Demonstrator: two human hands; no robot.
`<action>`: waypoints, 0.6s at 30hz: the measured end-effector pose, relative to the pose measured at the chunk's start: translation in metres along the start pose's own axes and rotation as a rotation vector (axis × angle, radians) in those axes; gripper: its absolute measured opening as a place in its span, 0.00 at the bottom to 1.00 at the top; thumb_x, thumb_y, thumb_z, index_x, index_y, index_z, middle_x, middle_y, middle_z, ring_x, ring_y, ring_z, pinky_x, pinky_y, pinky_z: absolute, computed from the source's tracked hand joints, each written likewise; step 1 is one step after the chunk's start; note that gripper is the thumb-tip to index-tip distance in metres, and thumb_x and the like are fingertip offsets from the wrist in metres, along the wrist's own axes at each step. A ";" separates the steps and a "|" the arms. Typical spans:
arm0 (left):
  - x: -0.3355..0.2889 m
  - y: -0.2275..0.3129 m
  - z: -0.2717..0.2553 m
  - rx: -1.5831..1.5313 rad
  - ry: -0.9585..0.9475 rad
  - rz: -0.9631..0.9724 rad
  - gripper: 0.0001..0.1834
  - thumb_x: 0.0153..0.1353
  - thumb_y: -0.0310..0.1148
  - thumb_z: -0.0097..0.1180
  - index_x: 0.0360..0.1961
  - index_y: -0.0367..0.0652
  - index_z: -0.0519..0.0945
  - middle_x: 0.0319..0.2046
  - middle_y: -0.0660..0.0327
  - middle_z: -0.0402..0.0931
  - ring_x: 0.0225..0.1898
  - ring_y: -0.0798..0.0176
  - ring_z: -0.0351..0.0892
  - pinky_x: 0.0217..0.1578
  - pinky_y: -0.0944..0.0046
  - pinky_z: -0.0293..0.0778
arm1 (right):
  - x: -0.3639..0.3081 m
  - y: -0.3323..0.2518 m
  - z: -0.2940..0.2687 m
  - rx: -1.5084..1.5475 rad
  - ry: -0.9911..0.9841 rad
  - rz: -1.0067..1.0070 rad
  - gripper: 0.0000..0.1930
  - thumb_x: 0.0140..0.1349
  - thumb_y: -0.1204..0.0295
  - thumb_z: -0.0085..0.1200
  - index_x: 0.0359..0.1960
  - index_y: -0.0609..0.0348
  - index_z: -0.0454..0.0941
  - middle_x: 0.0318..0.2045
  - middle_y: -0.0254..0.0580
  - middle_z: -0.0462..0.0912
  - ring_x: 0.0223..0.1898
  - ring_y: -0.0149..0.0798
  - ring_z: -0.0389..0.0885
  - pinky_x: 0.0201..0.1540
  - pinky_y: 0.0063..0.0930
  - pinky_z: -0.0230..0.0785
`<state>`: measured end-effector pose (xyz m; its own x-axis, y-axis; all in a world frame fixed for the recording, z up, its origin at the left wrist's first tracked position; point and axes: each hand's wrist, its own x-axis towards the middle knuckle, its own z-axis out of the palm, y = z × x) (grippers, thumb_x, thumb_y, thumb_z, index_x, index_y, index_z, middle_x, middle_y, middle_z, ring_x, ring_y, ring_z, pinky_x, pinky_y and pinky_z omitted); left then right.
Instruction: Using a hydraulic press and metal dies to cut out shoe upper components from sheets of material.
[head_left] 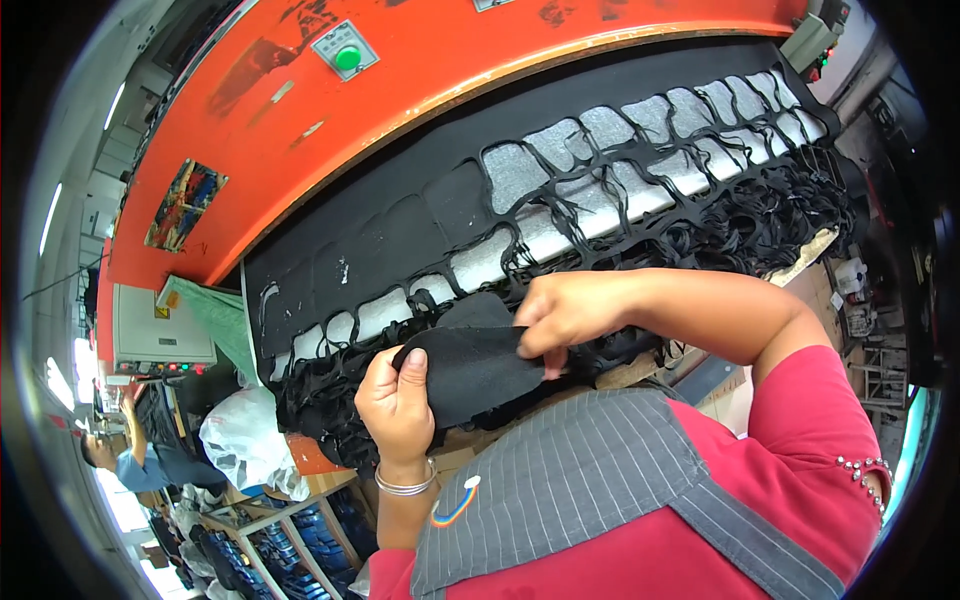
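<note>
A rounded, flat black fabric piece (470,372) lies across my two hands in front of my apron. My left hand (398,400) is closed on its left end, thumb on top and the other fingers beneath. At the right edge, my right hand (565,312) pinches the fabric between curled fingers; the fingertips are partly hidden. Another black piece (478,312) shows just behind the held one. Beyond my hands spreads a black cut-out sheet (590,150), its thin strips framing openings over a grey-white bed (525,170). Uncut-looking black material (380,235) covers the left part.
A large orange machine beam (420,90) with a green button (348,58) spans the far side. Tangled black scrap strips (770,215) heap along the bed's near edge. At left are a white plastic bag (250,435), a shelf rack (290,530) and another person (150,465).
</note>
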<state>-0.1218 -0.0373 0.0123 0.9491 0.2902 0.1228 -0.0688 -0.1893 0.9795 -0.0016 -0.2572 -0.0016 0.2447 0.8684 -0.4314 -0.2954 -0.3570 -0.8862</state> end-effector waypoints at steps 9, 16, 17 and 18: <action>0.001 0.000 0.004 -0.044 -0.033 -0.064 0.07 0.65 0.27 0.57 0.36 0.32 0.79 0.30 0.65 0.79 0.31 0.76 0.72 0.35 0.75 0.70 | 0.018 -0.037 -0.002 -0.334 0.001 -0.185 0.21 0.60 0.59 0.62 0.41 0.69 0.80 0.34 0.40 0.84 0.36 0.29 0.80 0.41 0.25 0.73; -0.004 -0.001 -0.007 -0.026 0.064 -0.016 0.08 0.66 0.28 0.56 0.36 0.31 0.79 0.29 0.66 0.78 0.31 0.76 0.71 0.34 0.76 0.68 | 0.023 -0.017 0.006 -0.218 0.038 -0.162 0.11 0.60 0.68 0.55 0.27 0.66 0.80 0.19 0.33 0.79 0.21 0.25 0.74 0.27 0.23 0.68; -0.004 -0.004 -0.011 -0.026 0.077 -0.006 0.08 0.66 0.28 0.56 0.36 0.31 0.79 0.29 0.66 0.78 0.31 0.77 0.70 0.33 0.76 0.68 | 0.017 -0.010 0.000 -0.099 0.007 -0.057 0.10 0.61 0.70 0.54 0.30 0.66 0.81 0.23 0.35 0.82 0.25 0.27 0.79 0.31 0.23 0.72; -0.004 -0.009 -0.015 -0.059 0.061 0.000 0.08 0.66 0.28 0.56 0.36 0.31 0.79 0.28 0.66 0.78 0.30 0.77 0.69 0.33 0.77 0.67 | 0.009 -0.003 -0.007 -0.050 -0.010 -0.019 0.10 0.61 0.69 0.55 0.32 0.64 0.82 0.25 0.35 0.83 0.27 0.29 0.81 0.33 0.22 0.72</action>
<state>-0.1295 -0.0232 0.0057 0.9287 0.3473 0.1301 -0.0879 -0.1345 0.9870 0.0078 -0.2506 -0.0039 0.2404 0.8786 -0.4127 -0.2444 -0.3567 -0.9017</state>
